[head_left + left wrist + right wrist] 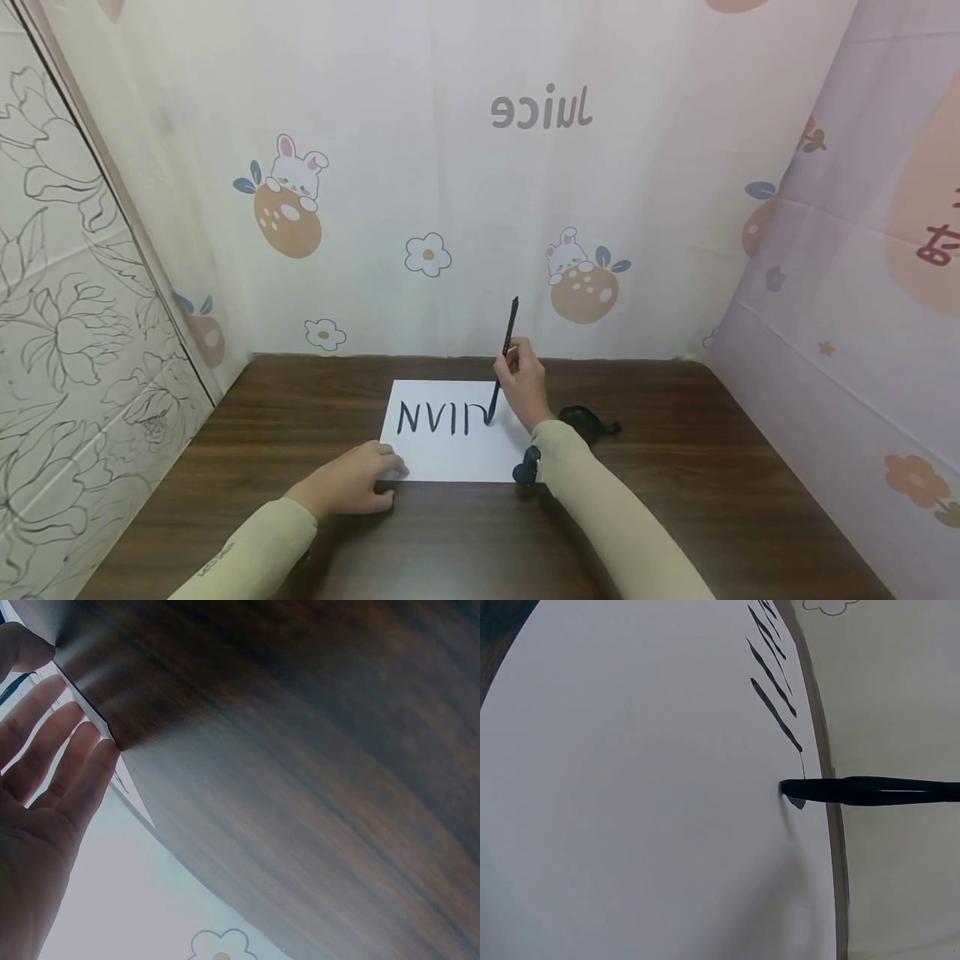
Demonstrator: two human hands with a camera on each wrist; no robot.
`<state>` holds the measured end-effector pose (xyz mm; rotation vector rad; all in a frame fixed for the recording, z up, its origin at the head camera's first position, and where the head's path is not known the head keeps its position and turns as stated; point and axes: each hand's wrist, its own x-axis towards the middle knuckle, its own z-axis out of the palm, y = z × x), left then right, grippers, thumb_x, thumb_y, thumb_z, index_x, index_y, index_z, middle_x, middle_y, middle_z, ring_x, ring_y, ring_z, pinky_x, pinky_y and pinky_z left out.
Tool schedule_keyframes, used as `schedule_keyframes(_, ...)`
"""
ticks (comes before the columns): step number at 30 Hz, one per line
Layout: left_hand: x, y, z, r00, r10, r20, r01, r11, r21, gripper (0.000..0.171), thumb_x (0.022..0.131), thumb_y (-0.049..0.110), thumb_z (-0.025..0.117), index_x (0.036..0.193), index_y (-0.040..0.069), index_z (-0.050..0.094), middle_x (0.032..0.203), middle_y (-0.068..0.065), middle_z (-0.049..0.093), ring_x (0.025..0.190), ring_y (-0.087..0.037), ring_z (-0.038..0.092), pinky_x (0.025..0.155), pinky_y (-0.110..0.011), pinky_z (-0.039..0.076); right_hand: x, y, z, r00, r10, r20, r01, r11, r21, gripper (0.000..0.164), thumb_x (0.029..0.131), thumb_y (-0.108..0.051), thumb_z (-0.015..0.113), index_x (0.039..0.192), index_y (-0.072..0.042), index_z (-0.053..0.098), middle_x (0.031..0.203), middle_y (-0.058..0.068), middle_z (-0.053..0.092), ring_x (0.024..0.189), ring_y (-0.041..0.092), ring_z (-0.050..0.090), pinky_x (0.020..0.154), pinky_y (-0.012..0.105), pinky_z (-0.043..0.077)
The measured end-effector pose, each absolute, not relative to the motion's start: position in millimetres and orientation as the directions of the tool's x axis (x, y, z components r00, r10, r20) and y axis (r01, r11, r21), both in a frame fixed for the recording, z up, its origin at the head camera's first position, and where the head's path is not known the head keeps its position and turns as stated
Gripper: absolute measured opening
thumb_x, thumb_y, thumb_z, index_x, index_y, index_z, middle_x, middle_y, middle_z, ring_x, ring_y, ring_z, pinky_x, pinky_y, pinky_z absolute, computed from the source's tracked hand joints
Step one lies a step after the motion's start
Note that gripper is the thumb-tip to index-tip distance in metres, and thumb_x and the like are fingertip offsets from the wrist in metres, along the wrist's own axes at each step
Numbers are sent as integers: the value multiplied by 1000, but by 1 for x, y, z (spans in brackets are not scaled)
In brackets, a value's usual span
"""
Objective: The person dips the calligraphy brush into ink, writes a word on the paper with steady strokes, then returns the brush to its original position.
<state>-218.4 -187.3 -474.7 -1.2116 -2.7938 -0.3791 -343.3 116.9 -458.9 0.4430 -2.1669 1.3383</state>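
Observation:
A slim black paintbrush [510, 327] is pinched in my right hand [522, 385], its shaft leaning slightly right. Its dark tip touches the white sheet of paper [457, 458] at the end of a row of black letters [431, 419]. In the right wrist view, the brush [892, 791] meets the paper [645, 787] just below several dark strokes [776, 712]; the right hand is out of that view. My left hand [352, 479] rests at the sheet's lower left corner, fingertips on the paper. The left wrist view shows this hand [56, 772] with extended fingers.
A dark wooden table [300, 400] bears the paper. Beside the right forearm lies a small black object [588, 423], partly hidden by the sleeve; its kind is unclear. Printed curtains [427, 167] stand behind and at both sides. A black device [527, 467] sits at the right wrist.

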Motion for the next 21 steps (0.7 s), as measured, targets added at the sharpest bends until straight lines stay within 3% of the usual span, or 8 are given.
schedule_keyframes(13, -218, -187, -474, -684, 710, 168, 729, 655, 199, 26, 82, 18, 74, 107, 10, 72, 101, 3, 65, 97, -16, 59, 87, -38, 52, -340, 110, -457, -826, -34, 563, -522, 423, -741, 15, 99, -14, 56, 113, -17, 52, 87, 1, 56, 78, 18, 54, 66, 31, 51)
schedule_keyframes(21, -218, -186, -473, -693, 703, 159, 720, 664, 204, 26, 82, 18, 73, 107, 10, 72, 102, 2, 65, 97, -16, 59, 87, -37, 52, -340, 105, -458, -799, -60, 598, -563, 421, -711, 15, 98, -11, 57, 111, -15, 51, 84, 1, 56, 75, 17, 54, 62, 28, 50)
